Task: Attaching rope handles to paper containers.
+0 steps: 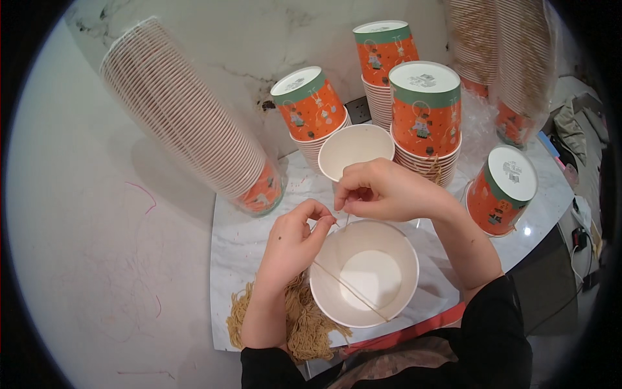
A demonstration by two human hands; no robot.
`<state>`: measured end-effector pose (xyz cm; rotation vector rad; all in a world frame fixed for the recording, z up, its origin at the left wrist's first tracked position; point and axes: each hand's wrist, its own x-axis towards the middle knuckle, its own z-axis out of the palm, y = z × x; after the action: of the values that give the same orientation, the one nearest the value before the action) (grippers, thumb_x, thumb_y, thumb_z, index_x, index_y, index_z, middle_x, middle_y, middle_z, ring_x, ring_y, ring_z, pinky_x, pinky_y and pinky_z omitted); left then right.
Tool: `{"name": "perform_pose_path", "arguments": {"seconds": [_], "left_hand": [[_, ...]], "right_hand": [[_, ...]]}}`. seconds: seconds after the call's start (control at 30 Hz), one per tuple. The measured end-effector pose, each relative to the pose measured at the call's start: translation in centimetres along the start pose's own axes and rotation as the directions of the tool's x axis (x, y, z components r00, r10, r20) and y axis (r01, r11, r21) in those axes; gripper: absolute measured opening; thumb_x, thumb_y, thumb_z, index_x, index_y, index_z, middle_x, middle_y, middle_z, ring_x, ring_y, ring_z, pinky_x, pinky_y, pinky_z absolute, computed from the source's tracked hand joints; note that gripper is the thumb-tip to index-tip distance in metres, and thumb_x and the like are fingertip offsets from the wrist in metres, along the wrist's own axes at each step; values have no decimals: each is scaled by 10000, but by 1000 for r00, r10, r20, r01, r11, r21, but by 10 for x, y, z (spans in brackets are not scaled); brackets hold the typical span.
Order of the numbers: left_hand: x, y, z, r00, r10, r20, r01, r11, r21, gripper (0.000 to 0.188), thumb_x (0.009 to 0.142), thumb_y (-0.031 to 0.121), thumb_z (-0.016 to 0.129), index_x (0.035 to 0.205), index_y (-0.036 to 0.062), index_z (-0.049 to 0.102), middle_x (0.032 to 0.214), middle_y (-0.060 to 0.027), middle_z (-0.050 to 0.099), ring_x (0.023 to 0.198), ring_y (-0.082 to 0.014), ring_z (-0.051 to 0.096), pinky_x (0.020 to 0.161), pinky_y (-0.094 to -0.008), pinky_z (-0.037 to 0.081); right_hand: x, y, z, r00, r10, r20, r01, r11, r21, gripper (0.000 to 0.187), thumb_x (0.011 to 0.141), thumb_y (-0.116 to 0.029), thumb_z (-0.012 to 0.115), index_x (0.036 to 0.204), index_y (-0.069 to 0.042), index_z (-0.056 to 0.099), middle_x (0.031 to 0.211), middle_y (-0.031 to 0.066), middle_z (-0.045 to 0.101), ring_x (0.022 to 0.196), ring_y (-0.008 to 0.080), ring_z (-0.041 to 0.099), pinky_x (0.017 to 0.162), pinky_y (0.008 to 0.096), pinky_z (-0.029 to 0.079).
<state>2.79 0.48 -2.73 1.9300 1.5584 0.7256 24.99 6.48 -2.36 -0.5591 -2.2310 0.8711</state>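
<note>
A white-lined paper bucket (402, 279) stands mouth up in front of me on the marble-look table. From its near rim a thin tan string (350, 286) runs across the mouth to its far left rim, where both hands meet. My left hand (291, 243) pinches the string there, with thumb and forefinger pressed together. Just beyond, my right hand (389, 191) is closed in a pinch over the far rim, at a short end of the string. Under and beside my left forearm lies a loose heap of tan strings (308, 327).
Several orange and green bucket stacks (426, 123) stand upside down along the wall. One white-lined bucket (356, 152) is mouth up among them. A tall stack (184, 107) leans at left; bagged stacks (508, 58) are at far right. Another upturned bucket (499, 201) stands by my right arm.
</note>
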Motion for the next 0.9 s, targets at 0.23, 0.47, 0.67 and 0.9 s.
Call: {"name": "perform_pose_path", "arguments": {"seconds": [0.23,0.47,0.67,0.9], "left_hand": [[8,-19,10,998,59,33,-47,955,-292,111,1009,100,550,1045,-3,570,844,-123,731,780,-140,702,677,-284,530],[11,-36,12,995,89,43,-73,955,-287,121,1021,106,536,1080,0,542,875,-150,740,785,-166,710,687,-293,526],[13,-29,10,994,101,42,-85,957,-277,125,1038,118,517,1080,1,526,872,-152,740,803,-188,723,703,-299,529],[14,-38,11,997,72,27,-61,956,-288,121,1041,119,513,1074,4,529,881,-127,739,743,-154,681,679,-285,504]], "right_hand": [[3,-4,1,931,210,297,-277,939,203,136,908,-38,501,952,-17,629,860,20,597,721,88,517,662,266,459],[6,16,13,930,72,361,-246,851,463,188,930,-49,583,1069,-3,701,918,36,672,851,110,617,781,272,515],[7,14,12,970,126,206,-154,980,127,161,899,-104,708,1023,-7,740,927,53,723,877,146,672,792,290,531],[15,24,27,960,234,156,-263,944,198,130,904,-139,697,927,-15,730,814,34,713,739,102,651,673,259,515]]}}
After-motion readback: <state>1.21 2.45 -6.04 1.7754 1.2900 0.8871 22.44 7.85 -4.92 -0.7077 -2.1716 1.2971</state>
